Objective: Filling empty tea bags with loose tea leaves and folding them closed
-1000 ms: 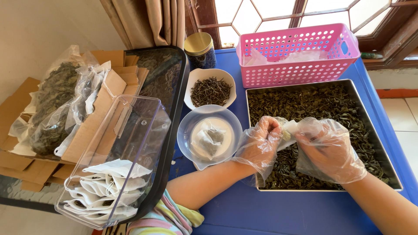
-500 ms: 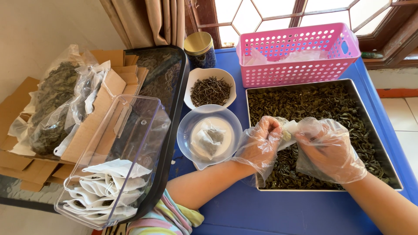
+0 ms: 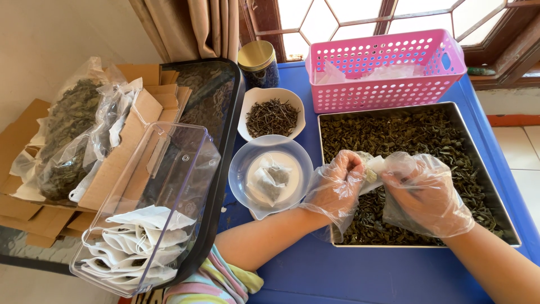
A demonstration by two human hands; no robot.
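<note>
- Head view: left hand (image 3: 337, 188) and right hand (image 3: 424, 191), both gloved, pinched shut on a small white bag (image 3: 373, 166).
- Bag sits between them, above the metal tray (image 3: 509, 225) of dried leaves (image 3: 405, 132).

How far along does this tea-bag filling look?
Done: a heap of filled white bags lies in the clear plastic bin, and one more sits in the pale round bowl. In hand: the gloved left hand and right hand hold a small white bag over the metal tray. Left: the tray holds plenty of dried leaves.
</note>
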